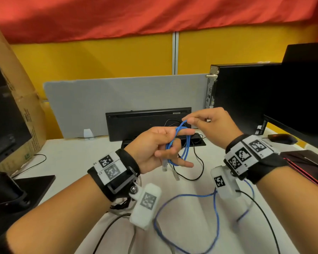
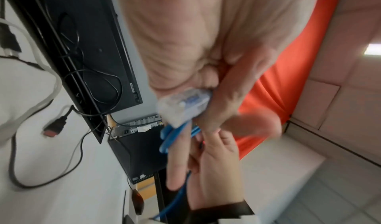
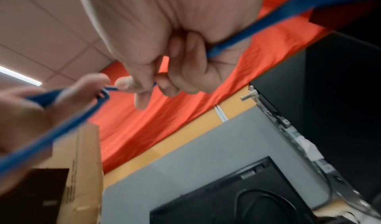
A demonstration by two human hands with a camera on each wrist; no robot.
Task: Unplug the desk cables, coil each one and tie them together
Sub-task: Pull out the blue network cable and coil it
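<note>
A blue network cable point(image 1: 186, 147) hangs in a small coil above the white desk point(image 1: 77, 162). My left hand point(image 1: 160, 147) holds the coil, its loops running round the fingers, and a clear plug point(image 1: 164, 165) dangles below; the same clear plug point(image 2: 183, 105) fills the left wrist view. My right hand point(image 1: 207, 121) pinches the top of a loop between thumb and forefinger, and the blue cable point(image 3: 233, 46) runs on through its palm. The loose tail point(image 1: 217, 213) trails over the desk toward me.
A black keyboard point(image 1: 149, 123) leans against a grey panel point(image 1: 117, 99) behind my hands. Thin black cables point(image 1: 200, 162) lie under the coil. A black computer case point(image 1: 242, 92) and monitor point(image 1: 305, 96) stand at the right, a cardboard box point(image 1: 17, 99) at the left, a mouse point(image 1: 281, 138) far right.
</note>
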